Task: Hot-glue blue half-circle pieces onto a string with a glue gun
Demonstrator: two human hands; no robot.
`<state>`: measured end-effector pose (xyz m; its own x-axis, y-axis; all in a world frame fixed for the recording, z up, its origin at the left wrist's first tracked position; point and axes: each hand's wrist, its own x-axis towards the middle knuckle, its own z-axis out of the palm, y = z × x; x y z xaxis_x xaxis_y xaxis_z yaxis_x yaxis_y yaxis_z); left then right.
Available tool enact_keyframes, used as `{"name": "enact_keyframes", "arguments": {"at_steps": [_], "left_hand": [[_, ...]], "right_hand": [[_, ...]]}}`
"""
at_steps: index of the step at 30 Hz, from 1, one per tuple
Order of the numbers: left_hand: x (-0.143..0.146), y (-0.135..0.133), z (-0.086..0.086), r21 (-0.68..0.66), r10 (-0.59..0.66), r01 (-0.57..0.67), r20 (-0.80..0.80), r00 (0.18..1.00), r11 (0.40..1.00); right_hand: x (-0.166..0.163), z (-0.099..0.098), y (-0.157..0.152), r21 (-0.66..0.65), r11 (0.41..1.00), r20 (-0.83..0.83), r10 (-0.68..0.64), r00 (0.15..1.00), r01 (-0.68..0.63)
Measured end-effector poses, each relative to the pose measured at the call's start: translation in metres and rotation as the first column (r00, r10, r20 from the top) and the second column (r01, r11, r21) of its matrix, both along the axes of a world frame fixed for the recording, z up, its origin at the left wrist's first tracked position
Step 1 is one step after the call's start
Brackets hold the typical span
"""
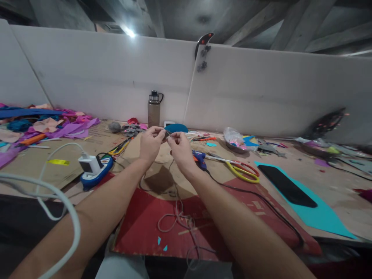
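Note:
My left hand point(151, 144) and my right hand point(181, 152) are raised close together over the work surface, fingertips pinched. Between them is a small dark grey piece point(167, 134), mostly covered by the fingers. From beneath my right hand a thin grey cord point(178, 205) hangs down and lies in loose loops on the red and brown cardboard point(139, 228). What my right fingertips pinch is partly hidden; it looks like the cord's upper end. Just right of that hand lies a blue glue gun point(199, 158).
Yellow-and-red-handled scissors point(242, 172) and a black phone point(286, 185) on turquoise sheet point(322, 217) lie right. A blue power strip point(97, 173) with white cable stands left, near fabric scraps point(69, 128). A bottle point(154, 110) stands by the white partition point(101, 73).

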<state>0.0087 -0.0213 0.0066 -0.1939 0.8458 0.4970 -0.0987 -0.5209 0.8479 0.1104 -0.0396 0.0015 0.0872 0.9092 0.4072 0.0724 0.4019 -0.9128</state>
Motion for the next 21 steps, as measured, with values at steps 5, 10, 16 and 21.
{"name": "enact_keyframes", "arguments": {"at_steps": [5,10,16,21], "left_hand": [[0.005,-0.001,0.000,-0.063,-0.078,0.086,0.125,0.989,0.994],[0.007,-0.005,0.003,-0.109,-0.110,0.134,0.200,0.974,0.985],[0.009,-0.008,0.005,-0.158,-0.183,0.231,0.270,0.945,0.960],[0.010,-0.009,0.005,-0.188,-0.205,0.265,0.287,0.936,0.946]], "right_hand": [[0.015,0.001,-0.006,0.116,0.988,0.035,-0.109,0.993,0.104],[0.018,0.000,-0.006,0.098,0.988,0.010,-0.125,0.992,0.123],[0.023,-0.004,0.003,0.054,0.989,-0.056,-0.134,0.989,0.137],[0.026,-0.006,0.008,0.041,0.989,-0.090,-0.141,0.986,0.145]]}}
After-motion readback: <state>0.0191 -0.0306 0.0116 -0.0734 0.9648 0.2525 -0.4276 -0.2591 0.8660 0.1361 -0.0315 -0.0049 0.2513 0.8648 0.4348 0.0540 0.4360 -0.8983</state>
